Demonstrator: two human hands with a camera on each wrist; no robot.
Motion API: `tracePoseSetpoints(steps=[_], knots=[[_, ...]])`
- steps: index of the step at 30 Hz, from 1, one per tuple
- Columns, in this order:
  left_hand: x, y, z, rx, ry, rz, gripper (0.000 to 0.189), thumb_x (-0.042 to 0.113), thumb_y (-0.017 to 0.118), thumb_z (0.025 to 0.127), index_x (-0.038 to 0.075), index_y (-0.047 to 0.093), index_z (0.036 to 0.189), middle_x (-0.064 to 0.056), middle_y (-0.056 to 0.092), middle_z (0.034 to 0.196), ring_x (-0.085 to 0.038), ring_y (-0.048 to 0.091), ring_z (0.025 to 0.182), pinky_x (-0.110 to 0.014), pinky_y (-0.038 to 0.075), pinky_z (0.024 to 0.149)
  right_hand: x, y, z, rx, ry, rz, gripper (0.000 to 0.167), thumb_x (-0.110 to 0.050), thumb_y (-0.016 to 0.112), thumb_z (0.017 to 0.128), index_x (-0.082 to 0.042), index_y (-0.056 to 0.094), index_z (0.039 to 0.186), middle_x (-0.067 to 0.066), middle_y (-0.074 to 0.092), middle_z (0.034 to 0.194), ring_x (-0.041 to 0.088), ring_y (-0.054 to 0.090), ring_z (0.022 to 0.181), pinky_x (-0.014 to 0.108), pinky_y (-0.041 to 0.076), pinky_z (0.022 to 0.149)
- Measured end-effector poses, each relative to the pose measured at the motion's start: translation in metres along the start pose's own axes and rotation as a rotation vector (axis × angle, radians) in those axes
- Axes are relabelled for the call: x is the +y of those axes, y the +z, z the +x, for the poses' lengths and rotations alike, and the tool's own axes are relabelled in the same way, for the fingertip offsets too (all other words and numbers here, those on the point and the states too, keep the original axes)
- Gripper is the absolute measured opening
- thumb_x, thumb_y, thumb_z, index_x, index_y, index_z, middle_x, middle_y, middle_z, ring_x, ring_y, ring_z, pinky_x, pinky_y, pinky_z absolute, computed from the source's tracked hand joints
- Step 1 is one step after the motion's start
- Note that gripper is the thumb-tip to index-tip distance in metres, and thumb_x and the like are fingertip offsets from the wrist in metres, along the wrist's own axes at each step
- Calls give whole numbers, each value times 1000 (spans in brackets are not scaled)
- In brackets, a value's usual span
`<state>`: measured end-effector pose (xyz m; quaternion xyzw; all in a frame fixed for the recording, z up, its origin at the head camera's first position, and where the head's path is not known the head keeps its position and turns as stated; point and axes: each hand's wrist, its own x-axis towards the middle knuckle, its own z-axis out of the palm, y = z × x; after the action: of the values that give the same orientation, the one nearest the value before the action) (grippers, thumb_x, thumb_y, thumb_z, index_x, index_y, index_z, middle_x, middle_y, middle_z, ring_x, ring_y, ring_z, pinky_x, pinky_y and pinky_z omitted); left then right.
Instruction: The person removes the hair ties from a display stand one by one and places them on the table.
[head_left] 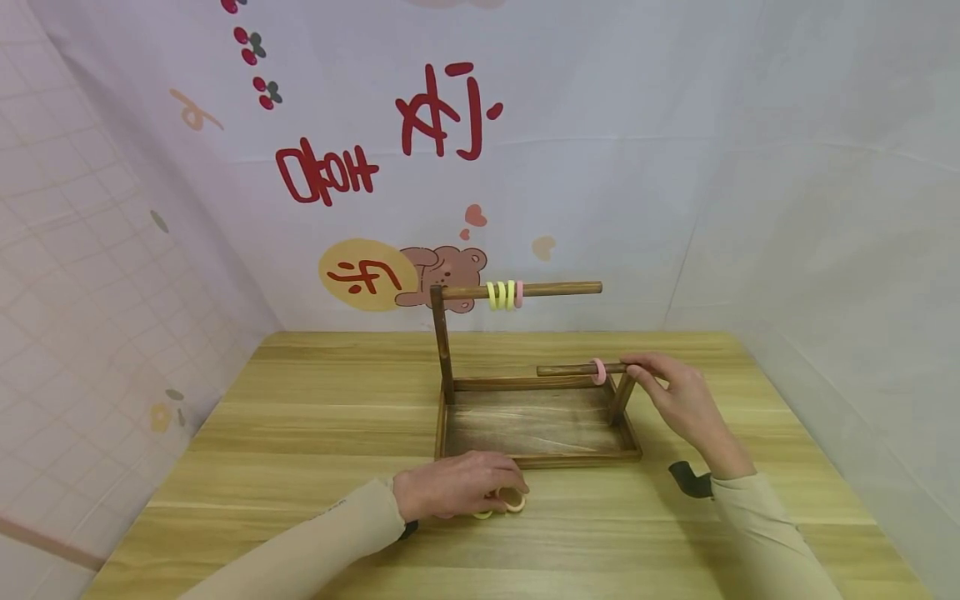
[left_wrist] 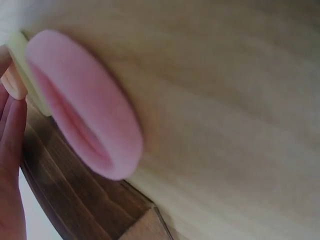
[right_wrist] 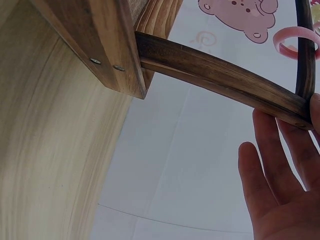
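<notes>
Head view: left fingers (head_left: 507, 478) pinch a ring (head_left: 520, 507), right fingers (head_left: 648, 359) a stand (head_left: 555, 460).

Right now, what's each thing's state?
Dark brown wooden stand: upright, held by right hand
Three yellow rings: on upper bar
Upper pink ring: likewise
Lower pink ring: on lower bar
Pale peach ring: pinched by left hand
Loose pink ring: off bars
Pale yellow ring: off bars

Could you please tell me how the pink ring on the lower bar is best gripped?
The pink ring is probably best pinched by its outer rim, coming from the left: it encircles the lower bar, whose left end is free, while the right hand grips the other.
</notes>
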<state>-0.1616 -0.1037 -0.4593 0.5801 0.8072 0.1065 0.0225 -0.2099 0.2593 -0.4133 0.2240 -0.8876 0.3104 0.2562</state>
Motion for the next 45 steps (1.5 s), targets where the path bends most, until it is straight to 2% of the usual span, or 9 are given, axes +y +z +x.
tracePoseSetpoints(steps=[8, 14, 26, 32, 38, 41, 45], knots=[[1, 0, -2, -5, 6, -1, 35, 23, 76, 96, 15, 69, 129, 3, 66, 129, -6, 60, 121, -15, 46, 101, -1, 0, 0, -5, 0, 13, 18, -4, 69, 99, -6, 76, 116, 12, 77, 107, 37, 73, 99, 60, 55, 82], [3, -1, -3, 4, -3, 6, 34, 25, 76, 97, 17, 69, 129, 6, 66, 131, -4, 59, 122, -14, 45, 102, 1, 0, 0, -7, 4, 5, 19, -6, 68, 100, -6, 76, 117, 12, 77, 111, 36, 72, 101, 57, 55, 84], [8, -5, -5, 116, 34, -11, 26, 23, 72, 100, 14, 73, 125, 5, 72, 118, -3, 66, 104, -12, 49, 92, 2, 0, -1, -6, 0, 6, 19, -6, 68, 101, -6, 75, 118, 12, 76, 112, 35, 72, 102, 56, 55, 84], [11, -14, -4, 136, -21, -31, 27, 25, 71, 101, 13, 73, 125, 6, 72, 120, -3, 65, 109, -17, 49, 97, 1, 1, -1, -2, 2, 10, 19, -6, 67, 101, -6, 75, 118, 13, 76, 112, 37, 72, 102, 58, 55, 84], [13, -26, 0, 213, -64, -91, 28, 20, 72, 100, 12, 72, 127, 2, 72, 124, -7, 65, 117, -19, 49, 102, 1, 1, -2, -5, 4, 8, 18, -7, 68, 101, -6, 75, 118, 12, 76, 112, 35, 72, 102, 56, 55, 85], [13, -31, 3, 270, -61, -120, 29, 17, 72, 100, 12, 72, 128, 1, 72, 125, -8, 65, 118, -20, 49, 102, 0, 0, -2, -7, 6, 10, 18, -7, 67, 101, -5, 75, 118, 13, 76, 112, 35, 72, 103, 56, 55, 85], [11, -37, 8, 378, -18, -116, 27, 15, 73, 99, 10, 72, 125, -1, 73, 122, -10, 67, 114, -20, 51, 100, -1, 0, -1, -6, 13, 17, 18, -7, 67, 101, -6, 75, 118, 12, 76, 112, 36, 72, 102, 57, 55, 85]])
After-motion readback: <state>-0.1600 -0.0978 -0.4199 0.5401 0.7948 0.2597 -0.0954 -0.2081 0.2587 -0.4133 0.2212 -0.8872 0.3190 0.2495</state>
